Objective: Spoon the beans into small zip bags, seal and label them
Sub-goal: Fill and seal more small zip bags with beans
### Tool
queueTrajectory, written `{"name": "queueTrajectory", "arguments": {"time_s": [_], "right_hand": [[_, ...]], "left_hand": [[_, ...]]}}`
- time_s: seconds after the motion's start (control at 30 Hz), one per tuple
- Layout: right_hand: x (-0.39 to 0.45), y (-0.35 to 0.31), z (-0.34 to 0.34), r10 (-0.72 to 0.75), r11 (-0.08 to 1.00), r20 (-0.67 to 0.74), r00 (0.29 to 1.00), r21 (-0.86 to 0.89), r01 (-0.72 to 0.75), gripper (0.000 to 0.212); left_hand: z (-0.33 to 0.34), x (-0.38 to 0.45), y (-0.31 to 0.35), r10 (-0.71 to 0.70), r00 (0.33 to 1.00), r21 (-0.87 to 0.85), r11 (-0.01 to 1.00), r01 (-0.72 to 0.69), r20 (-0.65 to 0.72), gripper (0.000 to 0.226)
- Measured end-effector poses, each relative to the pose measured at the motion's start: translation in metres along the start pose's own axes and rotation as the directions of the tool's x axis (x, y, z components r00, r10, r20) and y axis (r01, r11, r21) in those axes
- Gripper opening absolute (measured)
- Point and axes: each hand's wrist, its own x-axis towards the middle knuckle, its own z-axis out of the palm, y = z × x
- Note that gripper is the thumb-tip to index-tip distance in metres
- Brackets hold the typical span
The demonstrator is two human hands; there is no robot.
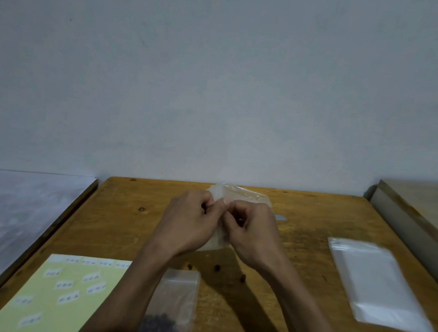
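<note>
Both hands are raised over the middle of the wooden table (116, 225) and pinch a small clear zip bag (239, 194) between them. My left hand (188, 221) grips its left part, my right hand (252, 228) its right part; most of the bag is hidden behind the fingers. A filled zip bag (172, 308) with dark beans at its bottom lies near the front edge, partly under my left forearm. A few loose beans (217, 267) lie on the table below the hands. A yellow label sheet (52, 299) with several white labels lies front left.
A stack of empty clear zip bags (378, 283) lies on the right side of the table. A wooden board (422, 212) leans at the far right. A grey surface (15, 213) adjoins the table on the left, and a plain wall stands behind.
</note>
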Motion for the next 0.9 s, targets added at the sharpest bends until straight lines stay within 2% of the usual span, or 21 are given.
{"name": "queueTrajectory", "arguments": {"time_s": [0.1,0.23,0.33,0.43,0.53,0.63,0.7,0.73,0.8,0.83,0.87,0.9], "right_hand": [[-0.001,0.001,0.000,0.033,0.999,-0.046,0.998,-0.009,-0.033,0.017],[-0.005,-0.001,0.005,0.023,0.986,-0.169,0.985,-0.161,-0.051,0.013],[0.000,0.004,-0.004,0.096,0.991,-0.250,0.964,-0.064,-0.115,0.014],[-0.001,-0.002,-0.008,-0.023,0.997,-0.218,0.976,-0.082,0.006,0.002],[-0.007,-0.011,-0.007,-0.157,0.986,-0.092,0.983,-0.067,0.151,0.015],[-0.005,-0.007,-0.008,-0.081,0.994,-0.051,0.995,-0.071,0.078,0.021],[-0.002,-0.001,-0.011,0.028,0.999,-0.088,0.996,0.034,-0.025,0.021],[-0.001,0.002,-0.013,0.076,0.991,-0.097,0.992,0.117,-0.065,0.018],[-0.001,0.004,-0.013,0.145,0.949,-0.069,0.987,0.291,-0.119,0.017],[-0.001,0.005,-0.012,0.173,0.918,-0.043,0.984,0.370,-0.145,0.021],[-0.002,0.004,-0.010,0.202,0.887,-0.013,0.979,0.426,-0.177,0.025],[-0.003,0.004,-0.009,0.230,0.869,0.015,0.973,0.447,-0.212,0.026]], "left_hand": [[-0.002,0.001,-0.001,0.053,0.999,0.075,0.996,-0.052,-0.006,0.043],[-0.005,0.002,0.003,0.105,0.990,0.163,0.982,-0.090,-0.091,0.040],[-0.009,0.001,0.007,0.093,0.991,0.177,0.981,-0.074,-0.102,0.039],[-0.012,0.002,0.010,0.075,0.987,0.189,0.981,-0.048,-0.141,0.038],[-0.017,0.007,0.014,0.068,0.980,0.189,0.981,-0.032,-0.185,0.036],[-0.025,0.008,0.017,0.046,0.988,0.087,0.996,-0.034,-0.145,0.037],[-0.030,0.005,0.012,0.057,0.996,0.006,0.998,-0.057,-0.068,0.046],[-0.031,0.004,0.009,0.081,0.997,0.049,0.996,-0.081,-0.005,0.058],[-0.030,0.003,0.001,0.099,0.974,0.250,0.957,-0.150,0.204,0.110],[-0.026,0.002,-0.002,0.095,0.953,0.327,0.925,-0.191,0.289,0.129],[-0.023,0.002,-0.005,0.092,0.936,0.377,0.898,-0.225,0.338,0.136],[-0.019,0.002,-0.007,0.096,0.929,0.406,0.880,-0.247,0.358,0.133]]}}
